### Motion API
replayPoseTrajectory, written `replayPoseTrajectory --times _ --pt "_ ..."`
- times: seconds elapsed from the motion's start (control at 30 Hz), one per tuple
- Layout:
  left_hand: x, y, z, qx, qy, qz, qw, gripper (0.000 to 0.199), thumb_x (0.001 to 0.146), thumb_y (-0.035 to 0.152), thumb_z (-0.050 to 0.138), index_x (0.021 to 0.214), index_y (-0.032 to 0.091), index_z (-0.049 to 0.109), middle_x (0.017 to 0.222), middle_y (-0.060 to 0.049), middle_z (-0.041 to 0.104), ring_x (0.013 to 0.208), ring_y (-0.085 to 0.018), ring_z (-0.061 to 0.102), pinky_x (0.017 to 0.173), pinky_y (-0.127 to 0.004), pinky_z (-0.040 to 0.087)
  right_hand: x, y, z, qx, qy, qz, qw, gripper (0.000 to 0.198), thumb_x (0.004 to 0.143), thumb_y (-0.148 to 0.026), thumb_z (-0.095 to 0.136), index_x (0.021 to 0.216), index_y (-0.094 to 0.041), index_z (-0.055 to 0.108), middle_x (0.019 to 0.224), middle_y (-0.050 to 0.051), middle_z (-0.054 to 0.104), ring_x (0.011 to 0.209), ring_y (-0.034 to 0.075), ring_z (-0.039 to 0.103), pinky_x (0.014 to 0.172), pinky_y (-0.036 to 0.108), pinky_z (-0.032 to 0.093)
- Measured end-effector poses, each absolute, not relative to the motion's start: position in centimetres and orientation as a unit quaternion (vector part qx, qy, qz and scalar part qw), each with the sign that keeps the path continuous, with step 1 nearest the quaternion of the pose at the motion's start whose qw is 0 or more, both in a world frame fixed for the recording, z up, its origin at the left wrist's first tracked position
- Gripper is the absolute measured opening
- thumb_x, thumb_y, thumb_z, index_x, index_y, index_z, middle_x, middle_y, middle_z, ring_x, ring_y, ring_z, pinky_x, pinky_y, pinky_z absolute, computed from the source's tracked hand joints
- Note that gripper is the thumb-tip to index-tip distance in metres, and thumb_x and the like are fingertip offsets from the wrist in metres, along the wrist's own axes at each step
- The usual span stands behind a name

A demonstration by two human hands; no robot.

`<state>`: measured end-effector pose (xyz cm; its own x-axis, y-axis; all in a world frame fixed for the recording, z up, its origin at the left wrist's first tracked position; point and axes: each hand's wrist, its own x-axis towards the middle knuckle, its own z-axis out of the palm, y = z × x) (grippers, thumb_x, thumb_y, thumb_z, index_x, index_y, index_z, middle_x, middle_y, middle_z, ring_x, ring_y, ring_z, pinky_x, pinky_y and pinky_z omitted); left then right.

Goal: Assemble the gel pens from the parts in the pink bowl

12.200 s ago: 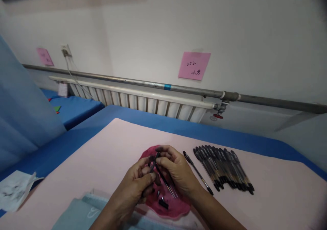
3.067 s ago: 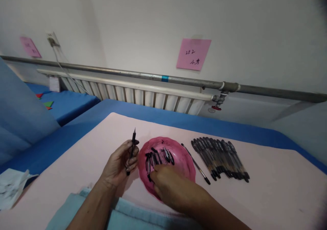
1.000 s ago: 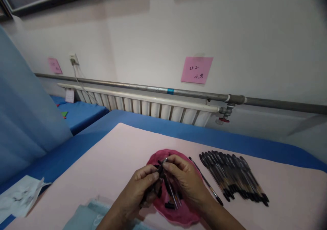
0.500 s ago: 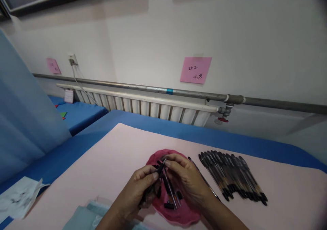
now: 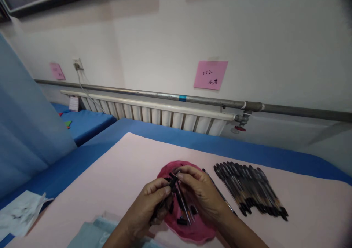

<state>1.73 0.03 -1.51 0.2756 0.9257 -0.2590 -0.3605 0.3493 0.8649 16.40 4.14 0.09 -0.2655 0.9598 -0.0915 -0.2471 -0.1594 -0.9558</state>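
Over a pink scallop-edged dish (image 5: 198, 235), my left hand (image 5: 150, 204) is closed round a black pen part (image 5: 173, 182), with thumb and forefinger at its upper end. My right hand (image 5: 202, 189) pinches the pen part's top end, where a small silvery bit shows between the fingertips; its shape is mostly hidden. In the dish below lie clear pen barrels (image 5: 189, 215) and a short black piece (image 5: 182, 222). What sits deeper in my left palm is too dark to make out.
Right of the dish lies a single pen (image 5: 220, 193), then a row of several black-capped pens (image 5: 247, 187). A pale blue-green cloth or bag (image 5: 88, 235) is at the front. Behind the blue-edged table (image 5: 192, 134) run a radiator (image 5: 154, 116) and pipe. White paper (image 5: 22, 211) lies left.
Both hands stay nearly in place over the dish. The fingertips of my right hand now cover more of the silvery tip, and the black part has tilted slightly.
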Motion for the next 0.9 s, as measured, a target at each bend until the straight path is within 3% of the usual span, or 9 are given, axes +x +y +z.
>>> replayPoseTrajectory --times 0.27,0.43,0.53,0.9 --pt "1.70 0.03 -1.45 0.359 0.410 0.444 0.712 0.023 0.075 0.037 0.061 0.073 0.019 0.048 0.047 0.009 0.043 0.031 -0.001 0.028 0.031 -0.015 0.010 16.70 4.40 -0.04 -0.383 -0.452 0.659 0.463 0.011 0.066 -0.027 0.070 0.072 -0.019 0.065 0.062 -0.003 0.059 0.051 0.009 0.047 0.051 0.023 0.037" --pt "1.68 0.10 -1.60 0.355 0.408 0.450 0.710 0.022 0.075 0.037 0.061 0.074 0.019 0.048 0.047 0.009 0.043 0.030 -0.001 0.027 0.030 -0.015 0.010 16.82 4.41 0.03 -0.360 -0.461 0.681 0.442 0.014 0.067 -0.026 0.069 0.078 -0.019 0.067 0.071 -0.001 0.063 0.062 0.012 0.055 0.059 0.025 0.042" --pt "1.70 0.04 -1.51 0.359 0.409 0.447 0.710 0.022 0.076 0.037 0.061 0.074 0.019 0.048 0.047 0.009 0.044 0.030 -0.001 0.027 0.030 -0.016 0.010 16.73 4.39 0.05 -0.370 -0.451 0.677 0.449 0.010 0.065 -0.025 0.070 0.070 -0.018 0.064 0.064 -0.002 0.060 0.056 0.010 0.052 0.055 0.023 0.041" --pt "1.82 -0.11 -1.90 0.366 0.419 0.447 0.701 0.023 0.077 0.039 0.059 0.075 0.019 0.048 0.047 0.009 0.042 0.032 -0.002 0.025 0.030 -0.015 0.010 16.88 4.57 -0.06 -0.370 -0.450 0.685 0.437 0.012 0.066 -0.027 0.071 0.071 -0.017 0.066 0.063 -0.002 0.059 0.054 0.009 0.049 0.052 0.022 0.037"
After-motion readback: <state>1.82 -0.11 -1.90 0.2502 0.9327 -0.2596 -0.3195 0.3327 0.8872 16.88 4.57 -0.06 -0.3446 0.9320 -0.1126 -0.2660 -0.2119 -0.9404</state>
